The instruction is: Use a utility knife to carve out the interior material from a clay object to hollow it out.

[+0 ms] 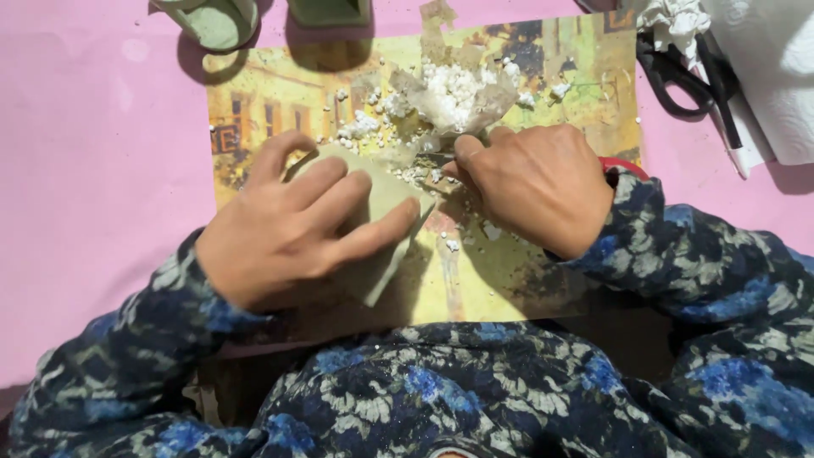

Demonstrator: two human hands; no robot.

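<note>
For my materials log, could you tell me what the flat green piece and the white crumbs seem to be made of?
Flat green piece: probably matte card or thin board; it lies stiff with straight edges. White crumbs: likely foam or plaster bits, granular and dull; which one is unclear.

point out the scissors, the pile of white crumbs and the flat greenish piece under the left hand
scissors (678, 80): head view, on the black finger loops.
pile of white crumbs (454, 89): head view, middle of the heap.
flat greenish piece (386, 271): head view, on its bare lower corner below the fingers.
</note>
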